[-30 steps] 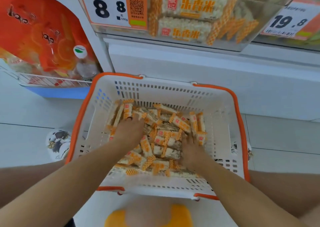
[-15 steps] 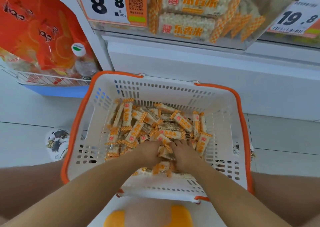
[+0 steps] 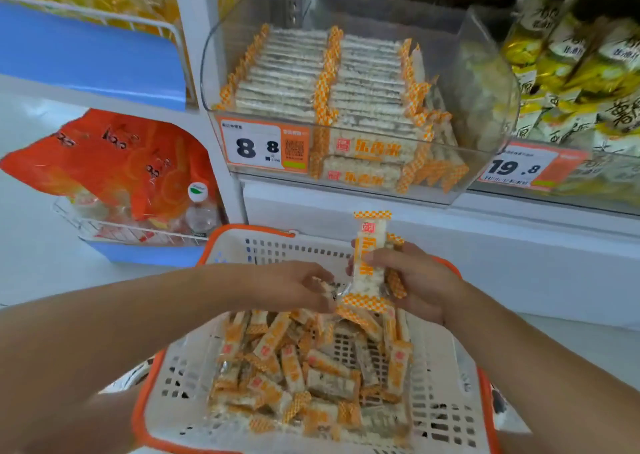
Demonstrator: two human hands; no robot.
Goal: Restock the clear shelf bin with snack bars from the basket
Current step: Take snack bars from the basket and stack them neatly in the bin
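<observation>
Nearest, a white perforated plastic basket with an orange rim (image 3: 162, 384), heaped with loose orange-and-white wrapped snack bars (image 3: 294, 370). Above the heap, left hand (image 3: 291, 285) curled around a small bar, partly hidden. Right hand (image 3: 412, 280) gripping an upright bundle of bars (image 3: 369, 263), fingers wrapped across the front. Beyond, on the shelf, a clear plastic bin (image 3: 485, 107) with neat rows of stacked bars (image 3: 304, 72) and an orange-bordered "8.8" price tag (image 3: 263, 147).

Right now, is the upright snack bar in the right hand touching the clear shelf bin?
Apart. In the head view the right hand holds the upright snack bar above the basket, with white shelf front visible between its top and the clear shelf bin.
</observation>
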